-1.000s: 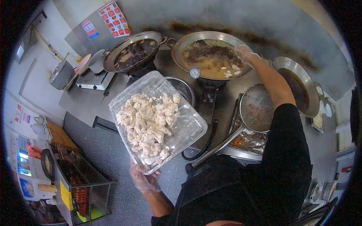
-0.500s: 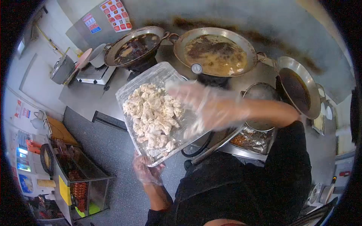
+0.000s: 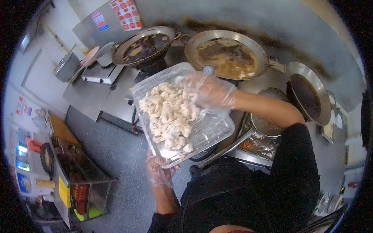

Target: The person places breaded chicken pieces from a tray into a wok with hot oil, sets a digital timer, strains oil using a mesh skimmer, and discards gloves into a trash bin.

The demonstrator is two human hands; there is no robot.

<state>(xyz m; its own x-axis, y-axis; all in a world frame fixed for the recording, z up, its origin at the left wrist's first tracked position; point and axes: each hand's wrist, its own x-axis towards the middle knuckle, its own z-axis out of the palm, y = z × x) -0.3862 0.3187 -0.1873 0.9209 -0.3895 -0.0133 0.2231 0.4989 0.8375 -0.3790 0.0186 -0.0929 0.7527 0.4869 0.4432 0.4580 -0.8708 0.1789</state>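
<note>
My left hand (image 3: 159,173), in a clear plastic glove, grips the near corner of a metal tray (image 3: 211,134), which is tilted in the air. A pile of white, flour-coated pieces (image 3: 169,114), perhaps chicken, fills the tray's left and middle; its right part carries only a floury film. My right hand (image 3: 210,91), gloved too, reaches over the tray's far right side. Its fingers curl down around pieces at the pile's upper right edge, and the fingertips are partly hidden there. Just beyond the tray stands a wide pan of oil (image 3: 264,58) with a dial thermometer (image 3: 208,70) at its rim.
More wide pans of dark oil stand at the left (image 3: 120,58) and right (image 3: 326,89). A long-handled strainer (image 3: 268,112) lies over a foil-lined tray (image 3: 256,147) by my right elbow. A small stove (image 3: 97,73) sits far left. A glass-sided cabinet (image 3: 97,194) stands lower left.
My right hand has moved slightly left and down from a blurred sweep, onto the pile. The tray and my left hand appear shifted right in view, as the camera has turned a little.
</note>
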